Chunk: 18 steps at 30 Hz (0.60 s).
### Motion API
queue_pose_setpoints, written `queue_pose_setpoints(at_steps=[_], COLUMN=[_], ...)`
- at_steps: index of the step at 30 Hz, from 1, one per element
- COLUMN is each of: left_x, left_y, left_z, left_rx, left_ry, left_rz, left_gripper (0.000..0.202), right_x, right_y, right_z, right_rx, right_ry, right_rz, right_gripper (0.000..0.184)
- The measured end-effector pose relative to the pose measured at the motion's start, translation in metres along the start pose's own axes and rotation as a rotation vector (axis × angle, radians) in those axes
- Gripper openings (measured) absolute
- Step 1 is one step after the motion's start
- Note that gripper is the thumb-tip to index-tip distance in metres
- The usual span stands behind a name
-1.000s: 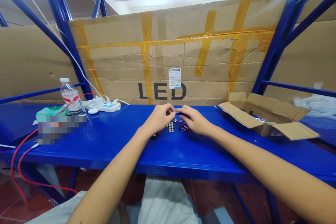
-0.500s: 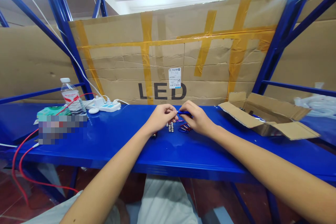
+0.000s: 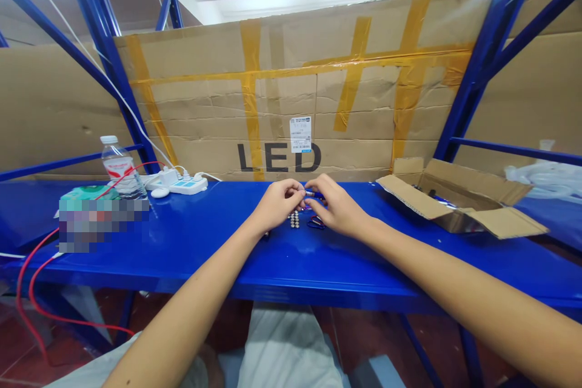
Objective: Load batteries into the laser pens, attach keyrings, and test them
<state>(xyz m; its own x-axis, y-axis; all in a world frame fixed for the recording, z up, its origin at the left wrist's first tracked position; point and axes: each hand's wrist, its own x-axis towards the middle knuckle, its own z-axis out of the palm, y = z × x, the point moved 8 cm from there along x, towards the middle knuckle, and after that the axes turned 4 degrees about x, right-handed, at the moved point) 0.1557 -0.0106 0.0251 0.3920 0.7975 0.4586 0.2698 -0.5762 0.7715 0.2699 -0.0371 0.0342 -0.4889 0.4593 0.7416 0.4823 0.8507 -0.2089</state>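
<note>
My left hand [image 3: 282,201] is closed in a pinch at the left end of a slim blue tube [image 3: 314,195], which looks like a small penlight with a silvery band. Around the tube's right part is my right hand [image 3: 337,203], its thumb and forefinger slightly parted, the tube between them. Fingers hide both ends of the tube. Just below the hands, small silver button cells [image 3: 295,220] stand in rows on the blue table [image 3: 300,260]. Right of them lie dark blue and reddish carabiner clips [image 3: 316,222]. A small dark item [image 3: 267,234] shows partly beside my left wrist.
An open cardboard box [image 3: 454,197] with blue pieces inside stands at the right. On the left are a water bottle [image 3: 122,167], a green pack [image 3: 88,194], a white power strip [image 3: 188,185] and red cables [image 3: 31,279]. A large carton [image 3: 204,115] walls off the back.
My right thumb and fingers have spread a little around the blue tube, showing more of its middle and silvery band. My left hand keeps its pinch. The view has shifted slightly.
</note>
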Motion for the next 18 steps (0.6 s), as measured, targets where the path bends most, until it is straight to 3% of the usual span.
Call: queue_pose_setpoints(at_steps=[6,11,18], left_x=[-0.0021,-0.0024,-0.0025], left_y=[0.0079,0.0083,0.0065], left_z=[-0.0027,-0.0032,-0.0031], left_rx=[0.065,0.077,0.111], left_ry=[0.009,-0.004,0.011], left_rz=[0.047,0.059,0.079], left_gripper=[0.015,0.018,0.016], right_x=[0.0013,0.0005,-0.0008], right_y=[-0.0042,-0.0076,-0.0038], right_z=[-0.0049,-0.0075,-0.0014], right_rx=[-0.017,0.049,-0.065], right_ry=[0.020,0.020,-0.038], right_rz=[-0.068,-0.159,-0.122], right_gripper=[0.021,0.012,0.016])
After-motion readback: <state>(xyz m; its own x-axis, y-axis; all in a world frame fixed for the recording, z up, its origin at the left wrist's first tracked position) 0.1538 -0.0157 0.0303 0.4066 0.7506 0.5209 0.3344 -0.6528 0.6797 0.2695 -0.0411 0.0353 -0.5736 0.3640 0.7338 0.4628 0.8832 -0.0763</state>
